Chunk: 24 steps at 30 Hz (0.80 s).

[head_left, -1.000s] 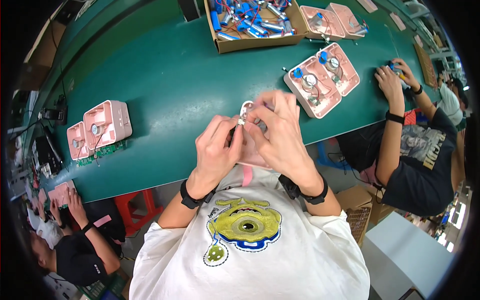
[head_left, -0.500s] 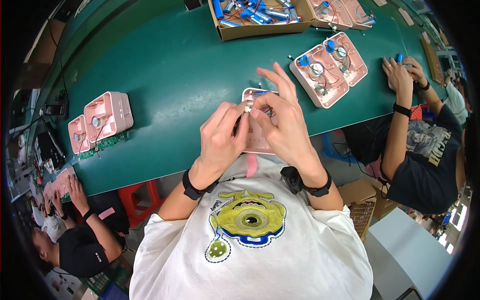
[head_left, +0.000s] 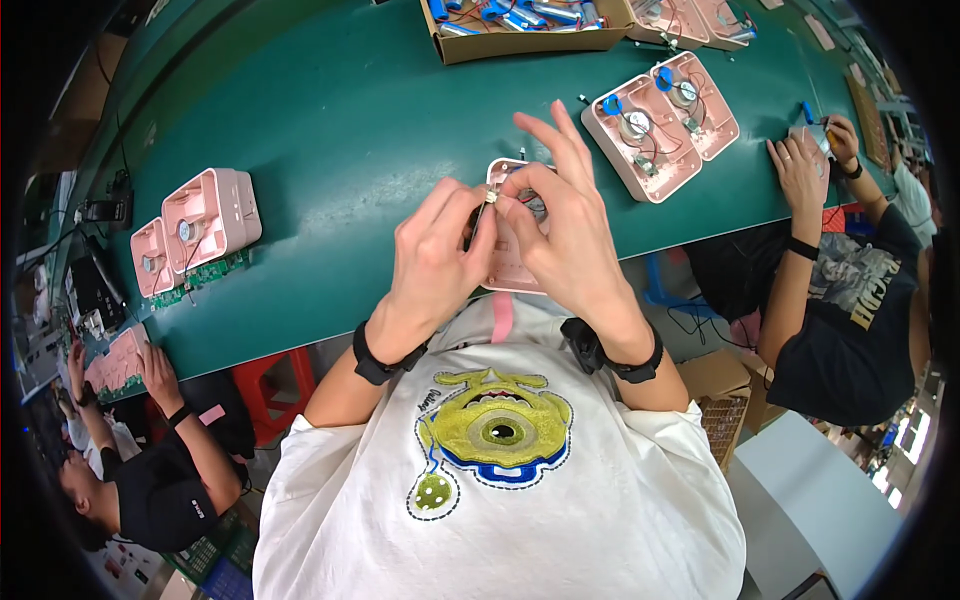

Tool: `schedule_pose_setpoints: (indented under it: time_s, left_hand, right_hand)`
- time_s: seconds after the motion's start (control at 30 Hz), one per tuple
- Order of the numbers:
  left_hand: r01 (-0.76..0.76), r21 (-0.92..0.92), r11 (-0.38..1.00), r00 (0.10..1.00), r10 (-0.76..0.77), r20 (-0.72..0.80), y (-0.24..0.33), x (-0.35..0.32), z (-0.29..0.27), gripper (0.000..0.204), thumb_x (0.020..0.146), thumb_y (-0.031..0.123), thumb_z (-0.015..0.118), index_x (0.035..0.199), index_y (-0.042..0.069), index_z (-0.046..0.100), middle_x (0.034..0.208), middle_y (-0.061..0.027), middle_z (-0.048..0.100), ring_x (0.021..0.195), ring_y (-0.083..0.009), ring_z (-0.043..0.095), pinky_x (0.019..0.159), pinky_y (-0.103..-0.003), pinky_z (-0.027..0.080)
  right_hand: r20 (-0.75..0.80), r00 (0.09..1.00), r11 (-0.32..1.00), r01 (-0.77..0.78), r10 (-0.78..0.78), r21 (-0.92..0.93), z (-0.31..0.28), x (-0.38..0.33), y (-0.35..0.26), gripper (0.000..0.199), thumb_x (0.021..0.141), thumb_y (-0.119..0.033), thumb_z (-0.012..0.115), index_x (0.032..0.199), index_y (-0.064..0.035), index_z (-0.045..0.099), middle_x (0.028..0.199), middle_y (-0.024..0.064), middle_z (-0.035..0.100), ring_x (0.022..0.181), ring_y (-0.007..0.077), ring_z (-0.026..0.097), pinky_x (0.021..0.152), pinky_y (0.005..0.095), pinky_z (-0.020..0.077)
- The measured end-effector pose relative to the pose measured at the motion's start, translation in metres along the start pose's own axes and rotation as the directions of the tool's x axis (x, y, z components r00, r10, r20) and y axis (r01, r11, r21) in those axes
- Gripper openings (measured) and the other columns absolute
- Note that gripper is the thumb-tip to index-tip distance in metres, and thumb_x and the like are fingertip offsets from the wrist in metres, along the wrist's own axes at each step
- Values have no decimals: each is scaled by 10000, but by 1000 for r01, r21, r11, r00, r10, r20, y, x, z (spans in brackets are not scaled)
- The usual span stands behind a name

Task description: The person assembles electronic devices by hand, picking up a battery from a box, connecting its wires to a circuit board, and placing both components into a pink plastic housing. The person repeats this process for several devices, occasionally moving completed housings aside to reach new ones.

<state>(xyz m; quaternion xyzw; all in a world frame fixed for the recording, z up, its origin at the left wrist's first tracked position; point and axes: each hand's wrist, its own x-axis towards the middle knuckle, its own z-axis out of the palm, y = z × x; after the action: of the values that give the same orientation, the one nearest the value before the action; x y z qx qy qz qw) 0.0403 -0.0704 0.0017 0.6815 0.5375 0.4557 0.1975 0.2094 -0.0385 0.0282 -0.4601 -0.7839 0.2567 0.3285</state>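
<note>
My left hand (head_left: 437,247) and my right hand (head_left: 563,222) meet in front of me, fingertips pinching a small white connector (head_left: 491,197). Something thin and dark runs down from it along my left fingers; I cannot make out what it is. Thumb and index of the right hand are closed on the connector, while its other fingers stretch up and away. Beneath both hands, at the table's near edge, lies an open pink plastic housing (head_left: 509,270). A round metallic part inside it is mostly covered by my right hand.
On the green table (head_left: 330,180) a pair of pink housings (head_left: 655,125) with speakers and wires lies to the right. Another pink pair (head_left: 205,220) sits left, against green circuit boards. A cardboard box (head_left: 535,42) of blue cylindrical cells stands far. Co-workers sit on both sides.
My hands keep their pinch on the connector with only slight shifts. The whole view has moved a little. At right, a co-worker's hands have spread apart, showing a pink part.
</note>
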Motion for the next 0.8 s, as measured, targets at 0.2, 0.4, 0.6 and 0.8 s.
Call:
schedule_pose_setpoints:
  time_s: [0.2,0.4,0.6,0.8]
  left_hand:
    - [279,-67,958,947,-263,185,16,15,-19,218,902,8,763,1118,-3,740,846,-116,644,585,-198,633,546,-357,508]
    - [236,-25,972,899,-208,385,33,7,-31,205,900,30,807,1103,15,784,848,-67,668,647,-114,592,563,-263,466]
    - [198,-12,980,942,-187,280,30,-2,-31,167,915,48,800,1077,10,785,847,-85,660,640,-152,591,569,-303,484]
    - [246,90,965,945,-259,198,12,-6,-52,119,928,10,775,1046,-4,780,857,-70,660,696,-136,598,604,-274,469]
  right_hand:
    - [30,990,980,-134,140,-146,-34,-37,-46,868,784,-190,916,1500,10,469,1664,303,317,1535,516,333,1224,585,334]
    - [76,973,928,-182,218,-325,4,-62,-48,926,787,-192,878,1563,7,414,1666,356,273,1560,551,256,1188,678,333]
    - [92,979,892,-124,181,-435,3,-49,-14,861,778,-178,841,1541,-23,473,1718,278,246,1613,478,203,1232,720,221]
    - [50,990,832,-82,131,-549,-11,-40,24,828,788,-196,831,1536,-69,499,1734,173,285,1635,387,203,1221,769,167]
